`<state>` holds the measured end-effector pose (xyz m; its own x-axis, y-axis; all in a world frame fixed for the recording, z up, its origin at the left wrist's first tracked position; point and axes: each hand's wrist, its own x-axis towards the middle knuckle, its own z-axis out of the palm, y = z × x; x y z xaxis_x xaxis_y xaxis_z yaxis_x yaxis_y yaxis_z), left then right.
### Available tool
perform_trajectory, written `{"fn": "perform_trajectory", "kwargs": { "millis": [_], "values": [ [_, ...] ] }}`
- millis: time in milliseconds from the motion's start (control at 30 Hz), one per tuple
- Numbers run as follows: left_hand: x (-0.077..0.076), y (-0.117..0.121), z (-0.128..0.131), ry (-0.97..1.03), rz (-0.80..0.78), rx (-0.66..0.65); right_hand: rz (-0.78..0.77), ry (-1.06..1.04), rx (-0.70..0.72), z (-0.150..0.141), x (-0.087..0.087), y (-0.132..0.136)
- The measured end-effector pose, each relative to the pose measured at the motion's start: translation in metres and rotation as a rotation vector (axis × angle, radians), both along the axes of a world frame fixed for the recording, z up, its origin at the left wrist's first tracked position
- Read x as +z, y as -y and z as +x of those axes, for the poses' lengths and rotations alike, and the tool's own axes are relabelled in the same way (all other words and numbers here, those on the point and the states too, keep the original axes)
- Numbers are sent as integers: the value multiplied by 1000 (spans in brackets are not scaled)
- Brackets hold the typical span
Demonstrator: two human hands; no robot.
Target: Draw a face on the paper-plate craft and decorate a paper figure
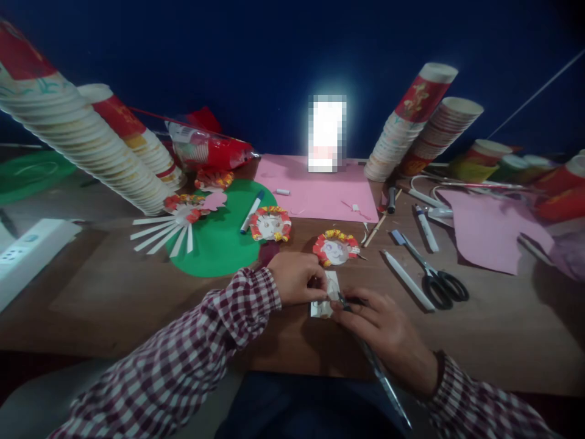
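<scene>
A small piece of white paper with drawn lines lies on the table in front of me. My left hand rests at its left edge, thumb and finger pinched on the paper. In my right hand is a slim pen with a dark grip and a clear, shiny barrel. Its upper end points down toward my lap, while the tip is at the paper near my left fingertips. Just beyond the paper sits a round paper face with a red and yellow frilled rim. A similar face lies farther left.
Black-handled scissors and a white marker lie to the right. Leaning stacks of paper cups stand left, with more cup stacks at the back right. Green paper and pink paper cover parts of the table.
</scene>
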<state>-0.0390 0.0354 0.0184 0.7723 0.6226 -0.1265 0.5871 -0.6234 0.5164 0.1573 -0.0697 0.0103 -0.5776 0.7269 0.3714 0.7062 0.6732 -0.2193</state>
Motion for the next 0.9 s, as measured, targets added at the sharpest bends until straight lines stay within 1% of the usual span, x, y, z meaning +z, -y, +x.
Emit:
{"fn": "perform_trajectory", "kwargs": {
  "millis": [167,267,333,433,500,533,633,767,900],
  "values": [
    [0,-2,-1,-3,-19,-21,7,12,4,0,-1,0],
    [0,-2,0,-11,-20,-21,-48,-10,9,3,-4,0],
    [1,-2,0,-17,-17,-14,-118,-78,6,6,-5,0],
    [1,-2,-1,-10,-21,-10,-275,-285,-11,8,-3,0],
    [1,-2,-1,2,-26,-14,-366,-413,-73,6,1,-3],
    [0,-2,-2,9,-24,-20,-394,-444,-114,4,3,-5],
    [0,-2,-3,18,-5,-30,-429,-431,-199,-5,8,-13],
    [0,-2,-3,17,5,-35,-443,-417,-255,-14,6,-19],
    [-1,-2,-2,3,1,-28,-437,-387,-244,-14,1,-18]
  ]
}}
